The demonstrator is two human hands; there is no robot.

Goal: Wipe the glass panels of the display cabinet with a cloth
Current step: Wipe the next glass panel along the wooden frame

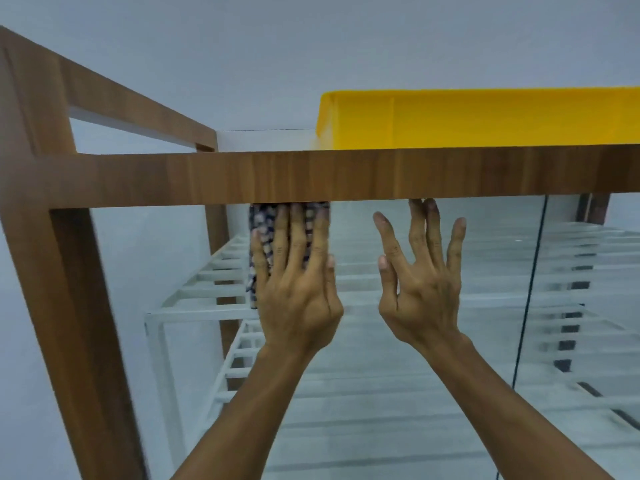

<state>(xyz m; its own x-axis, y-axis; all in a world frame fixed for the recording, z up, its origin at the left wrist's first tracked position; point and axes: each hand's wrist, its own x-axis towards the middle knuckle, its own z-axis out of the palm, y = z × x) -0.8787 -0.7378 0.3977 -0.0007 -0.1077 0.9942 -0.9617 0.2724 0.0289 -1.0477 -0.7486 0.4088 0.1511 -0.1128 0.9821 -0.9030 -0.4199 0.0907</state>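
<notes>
Pressing flat on the glass panel (381, 393), the left hand (298, 292) has straight fingers over a dark spotted cloth (265, 218), pinning it to the glass right under the wooden top rail (346, 176), cloth peeking out on the little-finger side. The right hand (422, 292) is just beside it, also under the rail, fingers spread and relaxed, holding nothing. Behind the glass, below the rail, are white slatted shelves (207, 292), and above the rail sits a yellow tray (485, 123).

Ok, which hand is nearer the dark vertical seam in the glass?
Right. The right hand is spread open left of the seam; the left hand, pressing the cloth on the glass, is farther left.
</notes>
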